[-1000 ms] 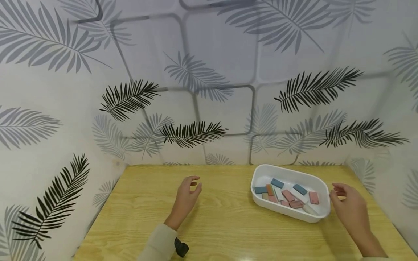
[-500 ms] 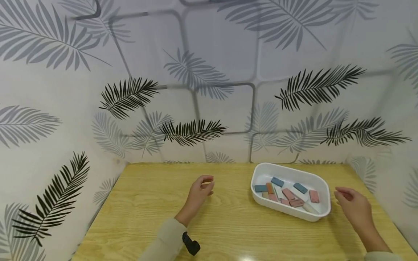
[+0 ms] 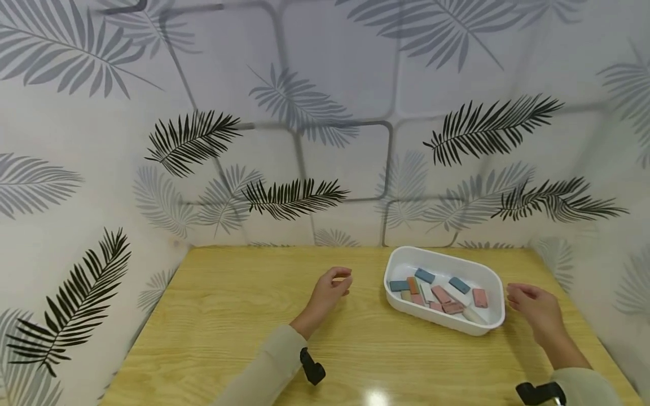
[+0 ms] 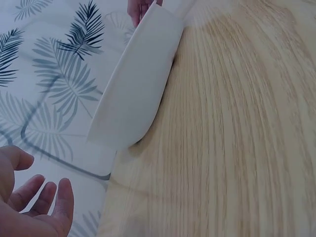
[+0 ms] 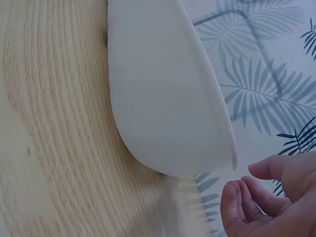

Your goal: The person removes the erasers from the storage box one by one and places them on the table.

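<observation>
A white plastic tub (image 3: 437, 318) stands on the right half of the table, holding several small flat erasers in blue, pink, white and orange, such as a blue eraser (image 3: 424, 275) and a pink eraser (image 3: 479, 298). To the tub's left, my left hand (image 3: 327, 293) hovers over the table, fingers loosely bent with nothing in them. Close beside the tub's right end is my right hand (image 3: 538, 310), its fingers relaxed. In the right wrist view a small gap parts the fingertips (image 5: 254, 170) from the tub's rim. The left wrist view shows the tub's outer side.
The wood-grain table (image 3: 228, 316) reaches back to a wall (image 3: 325, 163) with a leaf pattern, which also closes in on the left and right. A black wrist-camera mount (image 3: 312, 366) sits on the left sleeve, another mount (image 3: 540, 393) on the right one.
My left hand has moved right, toward the tub. My right hand drew slightly off the tub's right end, then came nearer again. The head view has shifted a little; the tub's contents look unchanged.
</observation>
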Motion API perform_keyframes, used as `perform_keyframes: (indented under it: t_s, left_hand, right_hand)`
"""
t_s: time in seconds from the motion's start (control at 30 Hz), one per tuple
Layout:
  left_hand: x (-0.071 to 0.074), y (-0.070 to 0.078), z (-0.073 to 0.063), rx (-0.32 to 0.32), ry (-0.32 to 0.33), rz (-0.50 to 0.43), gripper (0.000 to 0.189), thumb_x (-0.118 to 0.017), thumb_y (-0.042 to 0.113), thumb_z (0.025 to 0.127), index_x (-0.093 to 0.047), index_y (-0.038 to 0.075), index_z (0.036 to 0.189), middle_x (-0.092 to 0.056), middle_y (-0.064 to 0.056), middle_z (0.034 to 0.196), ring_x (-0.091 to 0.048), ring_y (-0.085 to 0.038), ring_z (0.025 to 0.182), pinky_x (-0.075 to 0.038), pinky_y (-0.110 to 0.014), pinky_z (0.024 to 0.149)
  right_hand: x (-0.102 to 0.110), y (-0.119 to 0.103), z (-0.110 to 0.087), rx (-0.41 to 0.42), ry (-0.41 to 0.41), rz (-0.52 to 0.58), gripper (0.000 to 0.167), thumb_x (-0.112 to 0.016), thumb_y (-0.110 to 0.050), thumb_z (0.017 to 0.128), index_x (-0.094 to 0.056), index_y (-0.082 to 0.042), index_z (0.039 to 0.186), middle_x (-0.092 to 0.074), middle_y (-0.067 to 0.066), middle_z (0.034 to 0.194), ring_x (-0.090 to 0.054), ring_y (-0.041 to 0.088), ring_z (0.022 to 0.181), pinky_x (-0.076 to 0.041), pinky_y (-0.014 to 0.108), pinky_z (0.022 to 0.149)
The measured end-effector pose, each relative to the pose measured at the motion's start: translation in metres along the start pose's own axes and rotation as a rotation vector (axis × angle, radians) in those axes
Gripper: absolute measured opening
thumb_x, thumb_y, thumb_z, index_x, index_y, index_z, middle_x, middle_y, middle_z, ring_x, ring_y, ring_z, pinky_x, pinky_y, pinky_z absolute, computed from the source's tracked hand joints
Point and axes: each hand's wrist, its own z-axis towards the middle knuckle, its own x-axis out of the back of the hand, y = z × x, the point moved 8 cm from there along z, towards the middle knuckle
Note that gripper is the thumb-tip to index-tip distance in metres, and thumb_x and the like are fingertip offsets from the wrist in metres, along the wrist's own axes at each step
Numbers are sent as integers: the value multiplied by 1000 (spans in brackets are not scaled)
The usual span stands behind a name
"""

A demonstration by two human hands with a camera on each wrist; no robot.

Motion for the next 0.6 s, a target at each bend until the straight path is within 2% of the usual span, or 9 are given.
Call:
perform_keyframes:
  t_s: [0.13, 0.3, 0.4, 0.5, 0.6]
  left_hand:
    - [-12, -5, 6, 20, -21, -16, 31, -54, 15, 94, -52, -2, 120, -52, -17, 118, -59, -21, 94, -45, -42, 87]
    - [-25, -29, 25, 45, -4, -58, 28, -57, 14, 93, -55, 0, 117, -54, -13, 115, -59, -21, 91, -48, -39, 84]
    - [-34, -40, 34, 58, 9, -73, 27, -59, 13, 92, -56, 0, 115, -55, -11, 111, -59, -29, 94, -49, -33, 80]
    - [-42, -47, 40, 92, 16, -112, 28, -59, 12, 91, -56, -2, 115, -56, -10, 108, -56, -37, 101, -50, -31, 79]
    - [-49, -52, 42, 141, 17, -151, 33, -60, 13, 91, -55, -4, 118, -56, -9, 106, -57, -33, 101, -49, -30, 81]
  right_hand:
    - [-3, 8, 6, 28, 13, -61, 36, -64, -34, 87, -61, -2, 104, -61, -16, 78, -62, -1, 71, -50, 20, 63]
    - [-6, 13, 8, 24, 26, -130, 60, -62, -38, 87, -52, 11, 119, -60, -16, 80, -61, -3, 73, -50, 19, 63]
    - [-8, 11, 8, 7, 33, -164, 64, -61, -42, 87, -50, 12, 122, -60, -12, 84, -60, -5, 73, -49, 17, 61]
    - [-11, 3, 5, -23, 37, -202, 64, -59, -43, 88, -50, 10, 124, -61, -2, 94, -60, -4, 74, -48, 16, 57]
    - [-17, -12, -5, -77, 36, -208, 60, -58, -38, 90, -49, 9, 125, -60, 13, 105, -61, 2, 77, -51, 22, 62]
